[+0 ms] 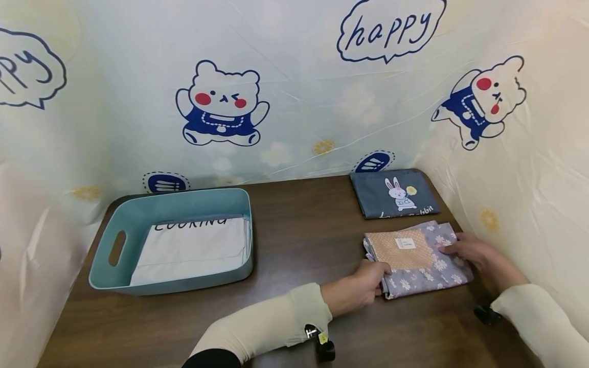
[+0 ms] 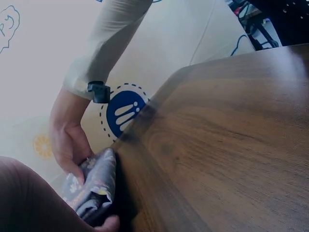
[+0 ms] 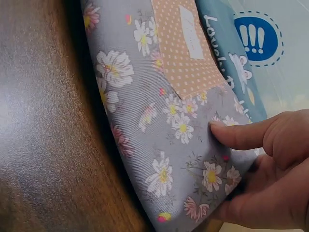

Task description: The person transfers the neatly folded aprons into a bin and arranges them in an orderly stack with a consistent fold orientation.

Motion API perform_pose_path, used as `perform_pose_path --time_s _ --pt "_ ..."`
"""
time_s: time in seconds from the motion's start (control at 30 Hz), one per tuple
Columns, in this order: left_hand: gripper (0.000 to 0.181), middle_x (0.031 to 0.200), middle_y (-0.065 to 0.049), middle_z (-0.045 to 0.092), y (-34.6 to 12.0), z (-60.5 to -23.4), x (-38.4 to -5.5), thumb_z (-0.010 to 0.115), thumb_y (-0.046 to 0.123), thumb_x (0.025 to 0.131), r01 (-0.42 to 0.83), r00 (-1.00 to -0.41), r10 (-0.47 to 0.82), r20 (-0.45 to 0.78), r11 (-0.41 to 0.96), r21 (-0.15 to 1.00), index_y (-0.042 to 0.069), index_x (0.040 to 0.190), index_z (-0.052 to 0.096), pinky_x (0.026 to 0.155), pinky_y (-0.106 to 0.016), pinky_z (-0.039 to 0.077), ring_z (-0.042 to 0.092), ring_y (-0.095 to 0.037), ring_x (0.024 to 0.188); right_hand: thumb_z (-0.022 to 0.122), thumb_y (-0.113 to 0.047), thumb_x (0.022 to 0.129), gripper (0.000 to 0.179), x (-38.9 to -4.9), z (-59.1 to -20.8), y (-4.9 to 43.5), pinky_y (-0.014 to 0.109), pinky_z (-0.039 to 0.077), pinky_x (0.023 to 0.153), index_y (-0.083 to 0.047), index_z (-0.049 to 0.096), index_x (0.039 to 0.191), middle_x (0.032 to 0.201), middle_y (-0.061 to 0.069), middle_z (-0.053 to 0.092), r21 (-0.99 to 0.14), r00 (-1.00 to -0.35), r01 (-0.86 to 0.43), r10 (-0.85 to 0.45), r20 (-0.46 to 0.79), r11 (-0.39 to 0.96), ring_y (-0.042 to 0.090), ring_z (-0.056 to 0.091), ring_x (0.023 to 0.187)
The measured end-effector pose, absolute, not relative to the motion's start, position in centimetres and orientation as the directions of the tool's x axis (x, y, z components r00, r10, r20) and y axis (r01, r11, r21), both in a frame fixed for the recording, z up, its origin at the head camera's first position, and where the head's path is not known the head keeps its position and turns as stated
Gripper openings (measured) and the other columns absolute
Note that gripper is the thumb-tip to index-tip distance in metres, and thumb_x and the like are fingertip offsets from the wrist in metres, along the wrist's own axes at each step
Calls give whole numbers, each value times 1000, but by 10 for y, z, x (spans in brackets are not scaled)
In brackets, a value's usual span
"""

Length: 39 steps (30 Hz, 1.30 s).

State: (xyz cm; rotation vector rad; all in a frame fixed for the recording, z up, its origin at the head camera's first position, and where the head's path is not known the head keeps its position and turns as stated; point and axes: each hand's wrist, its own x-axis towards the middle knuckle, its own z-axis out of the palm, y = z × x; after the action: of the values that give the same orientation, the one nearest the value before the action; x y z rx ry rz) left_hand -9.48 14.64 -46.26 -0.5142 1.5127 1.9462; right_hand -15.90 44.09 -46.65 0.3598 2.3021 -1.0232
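Note:
A folded grey-purple floral apron (image 1: 409, 281) with an orange dotted pocket patch and a small white label lies at the right of the table. My left hand (image 1: 363, 281) grips its near left edge, thumb on top and fingers beneath. At the opposite end my right hand (image 1: 476, 250) pinches the apron's right edge; the right wrist view shows the thumb on the daisy print and the other fingers under the fold. Layered folds show at the apron's end in the left wrist view. Just behind it lies a folded dark blue cloth (image 1: 372, 197) with a rabbit print.
On the left of the brown wooden table (image 1: 294, 230) stands a teal tray (image 1: 207, 199) with handle holes. Inside it lies a folded white cloth (image 1: 193, 250) lettered "COOKING". A printed curtain (image 1: 299, 102) hangs along the back and sides of the table.

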Motion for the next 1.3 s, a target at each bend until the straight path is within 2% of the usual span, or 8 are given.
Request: perform_pose_path --time_s 0.13,0.2,0.33,0.47,0.6,0.73,1.0,1.3 --pt "17 91 -13 67 147 -465 -95 54 -5 80 -675 -736 230 -636 -191 713 3 96 56 82 -43 61 71 -26 90 59 -11 101 60 -159 -468 442 41 47 94 26 31 140 125 32 48 -617 -795 426 -53 -605 662 37 51 114" --pt "20 92 -15 67 148 -467 -93 53 -8 81 -672 -740 229 -632 -207 711 0 99 55 85 -47 61 71 -29 92 56 -11 103 59 -158 -467 442 42 48 94 26 30 140 125 30 50 -619 -792 425 -60 -608 660 35 52 113" --pt "25 95 -19 68 146 -472 -93 53 -12 82 -674 -737 246 -629 -201 711 -4 106 53 89 -52 60 72 -34 96 52 -9 104 48 -152 -462 440 32 50 80 26 39 134 108 16 60 -642 -812 415 -56 -581 645 22 57 97" --pt "25 97 -21 70 145 -477 -95 54 -12 84 -673 -735 265 -624 -174 719 -4 107 53 90 -51 59 73 -35 98 52 -8 103 38 -147 -461 441 27 50 72 25 48 124 92 -1 62 -676 -836 408 -46 -546 614 11 59 82" --pt "25 98 -20 69 144 -480 -96 55 -13 84 -668 -739 273 -616 -179 722 -5 109 54 91 -51 59 73 -35 100 54 -8 103 41 -145 -462 444 26 51 72 26 47 124 91 -4 62 -703 -850 402 -46 -525 586 7 59 80" --pt "29 99 -16 65 140 -483 -93 54 -14 84 -651 -753 264 -603 -164 741 -5 112 52 89 -51 60 72 -34 98 53 -8 104 47 -143 -464 447 26 53 74 27 41 132 94 -5 64 -729 -839 413 -82 -538 546 7 61 83" --pt "32 100 -16 61 128 -486 -83 54 -13 82 -610 -784 250 -567 -148 778 -5 112 50 83 -51 61 71 -34 95 57 -13 104 60 -136 -466 446 26 54 80 26 33 142 105 0 66 -725 -825 426 -97 -557 542 7 62 91" --pt "26 88 -9 62 108 -483 -89 59 -9 77 -561 -817 241 -524 -121 819 -2 102 57 74 -43 63 68 -21 79 57 -14 104 60 -131 -463 440 24 54 81 25 32 142 102 -6 68 -773 -844 401 -129 -520 491 4 63 91"
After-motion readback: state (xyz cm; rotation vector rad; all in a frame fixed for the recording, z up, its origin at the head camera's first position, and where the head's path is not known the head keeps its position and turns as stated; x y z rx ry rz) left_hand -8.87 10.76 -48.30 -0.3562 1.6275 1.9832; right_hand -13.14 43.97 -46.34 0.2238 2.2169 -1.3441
